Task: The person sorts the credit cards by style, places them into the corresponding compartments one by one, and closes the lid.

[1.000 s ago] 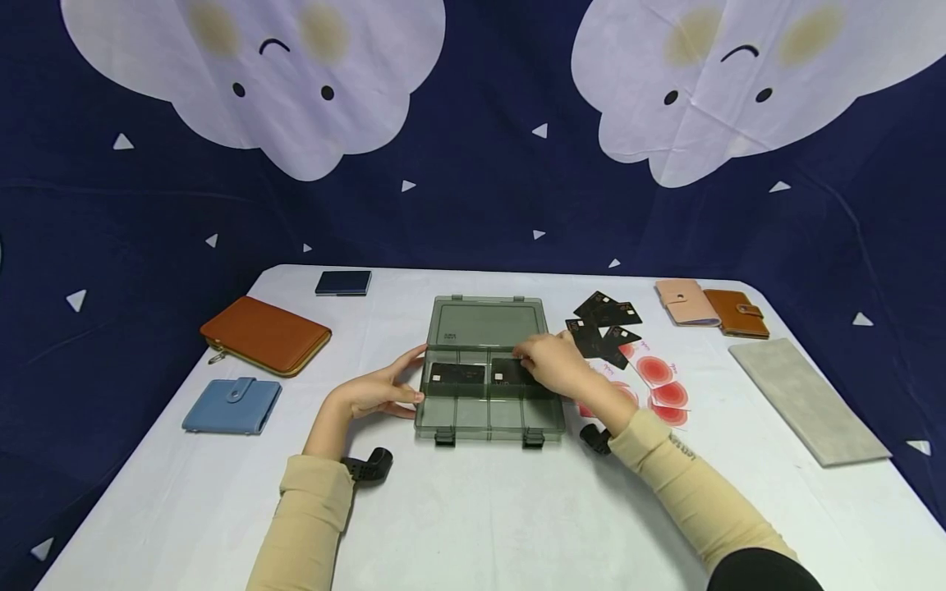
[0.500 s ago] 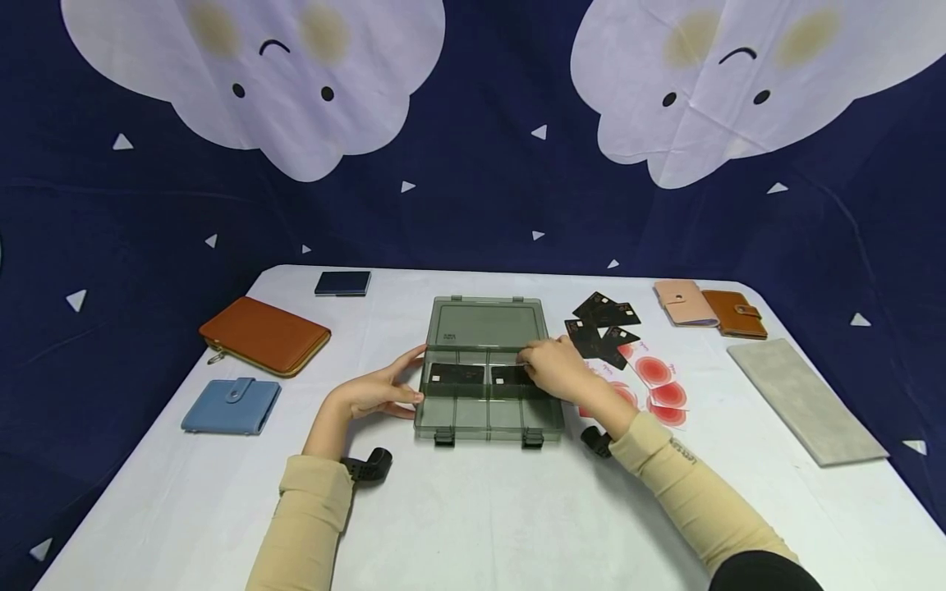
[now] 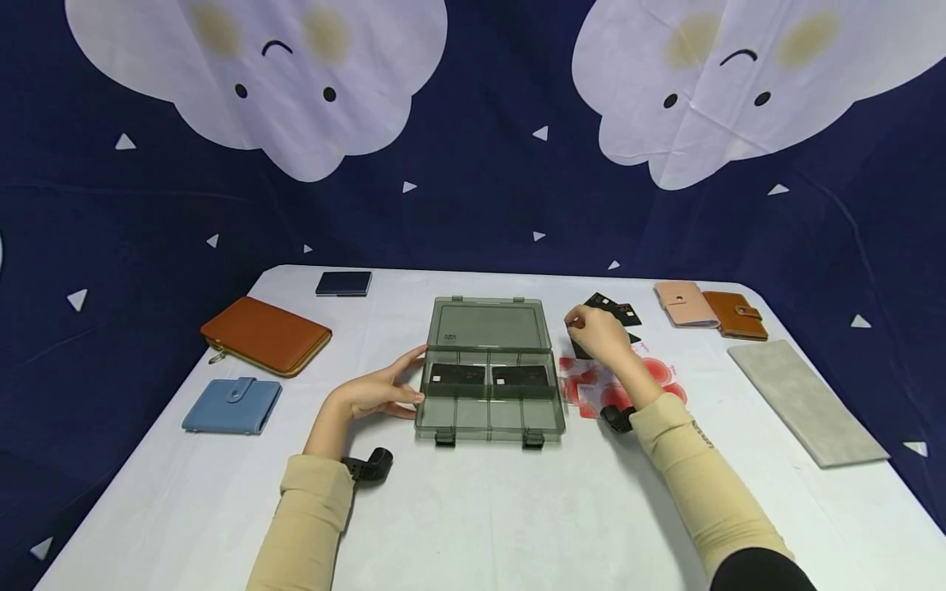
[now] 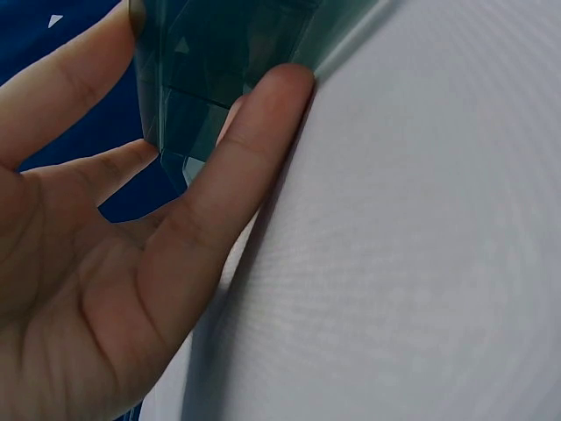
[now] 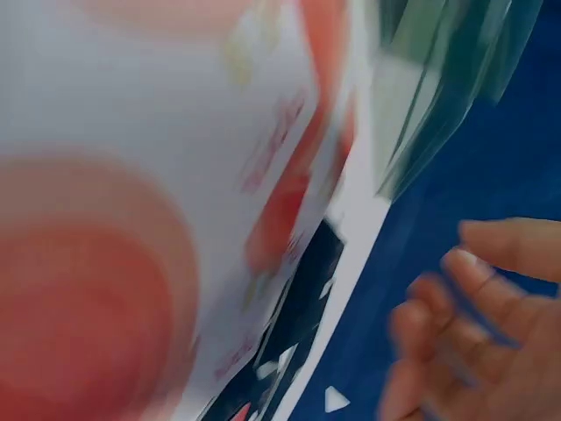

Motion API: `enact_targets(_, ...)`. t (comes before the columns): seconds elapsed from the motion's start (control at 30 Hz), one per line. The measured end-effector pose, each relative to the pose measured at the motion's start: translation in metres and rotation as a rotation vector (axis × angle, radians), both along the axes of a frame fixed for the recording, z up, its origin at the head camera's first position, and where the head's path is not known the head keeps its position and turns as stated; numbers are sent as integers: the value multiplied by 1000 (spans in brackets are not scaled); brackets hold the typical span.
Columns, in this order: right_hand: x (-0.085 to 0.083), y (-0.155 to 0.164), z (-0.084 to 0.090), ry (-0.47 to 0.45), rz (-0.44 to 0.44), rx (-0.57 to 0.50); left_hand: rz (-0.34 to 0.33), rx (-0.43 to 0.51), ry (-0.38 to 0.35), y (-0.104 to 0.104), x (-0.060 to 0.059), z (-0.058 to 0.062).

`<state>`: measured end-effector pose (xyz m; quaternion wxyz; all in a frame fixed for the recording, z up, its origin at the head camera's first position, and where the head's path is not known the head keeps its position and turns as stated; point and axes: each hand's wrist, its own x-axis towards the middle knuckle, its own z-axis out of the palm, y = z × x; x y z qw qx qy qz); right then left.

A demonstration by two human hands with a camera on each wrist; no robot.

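Observation:
A translucent green divided box (image 3: 510,420) lies on the white table with its lid (image 3: 484,320) laid back. One black card (image 3: 456,375) lies in its left part, and another black card (image 3: 521,377) lies to the right. My left hand (image 3: 380,392) touches the box's left side with outstretched fingers; the left wrist view shows the fingertips against the green wall (image 4: 197,88). Over the loose black cards (image 3: 626,314) right of the box is my right hand (image 3: 600,334), partly covering them. In the right wrist view its fingers (image 5: 500,303) are loosely bent with nothing between them.
Red-and-white cards (image 3: 591,398) lie spread under my right wrist. A pink wallet (image 3: 686,304), a brown wallet (image 3: 735,314) and a grey slab (image 3: 809,402) are at right. At left are a large brown wallet (image 3: 266,335), a blue wallet (image 3: 232,406) and a dark phone-like slab (image 3: 343,283).
My right hand has left the card in the box's right part and moved right and back, over the loose black cards. My left hand has stayed at the box.

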<state>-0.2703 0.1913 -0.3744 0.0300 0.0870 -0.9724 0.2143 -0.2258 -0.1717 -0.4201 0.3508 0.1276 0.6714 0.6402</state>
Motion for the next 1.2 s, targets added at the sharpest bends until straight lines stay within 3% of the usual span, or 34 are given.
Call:
enact_targets(0.2,-6,15,-4,-255,-107,106,3,-7,0,1,0,0)
enact_targets(0.37,-10,23,-8,-335,-101,135,0,-14,-1,2,0,0)
enact_targets(0.5,-16,28,-12,-387,-90,98,3,-12,0,2,0,0)
enact_targets(0.73,-28,32,-15,-520,-146,-16,8,-13,-4,2,-1,0)
enact_targets(1.03,-33,31,-21,-488,-185,6,13,-25,-9,2,-1,-1)
enact_targets(1.13,-51,43,-40,-424,-193,-62,10,-28,-8,1,-1,-1)
enact_targets(1.2,-75,62,-69,-282,-164,-155,7,-26,-5,1,-2,0)
